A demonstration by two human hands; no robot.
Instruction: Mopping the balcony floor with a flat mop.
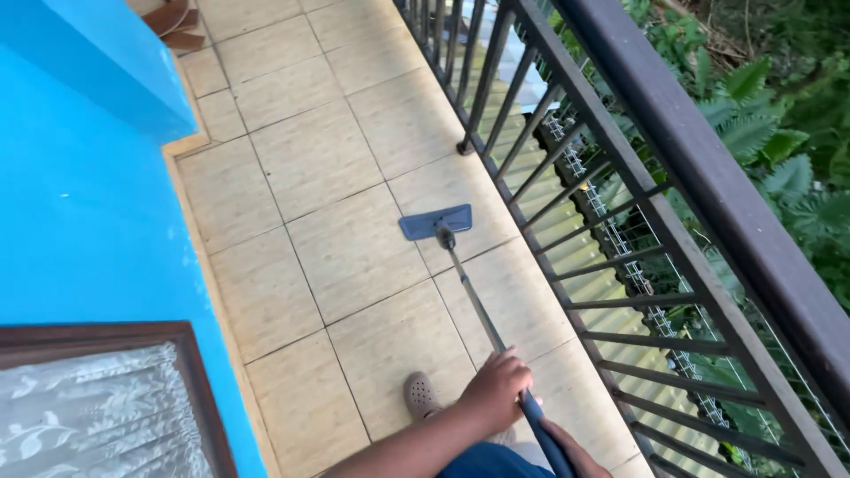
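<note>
Balcony mopping: flat mop worked along tiled floor (354, 248) beside dark metal railing (620, 221) and blue wall (80, 221).

Flat mop (460, 274) lies head-down on the tiles near the railing, its long pole angled back to the person. Left hand (496, 389) is wrapped closed around the upper pole; right hand (575, 451), lower and partly cut off, appears closed on the pole's end. Judged light, with a stiff pole and a swivelling head; grip high, hands spaced apart. A clog-shod foot (421, 394) stands beside.

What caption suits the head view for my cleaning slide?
Both hands, left and right, grip a flat mop on a tiled balcony floor.
</note>
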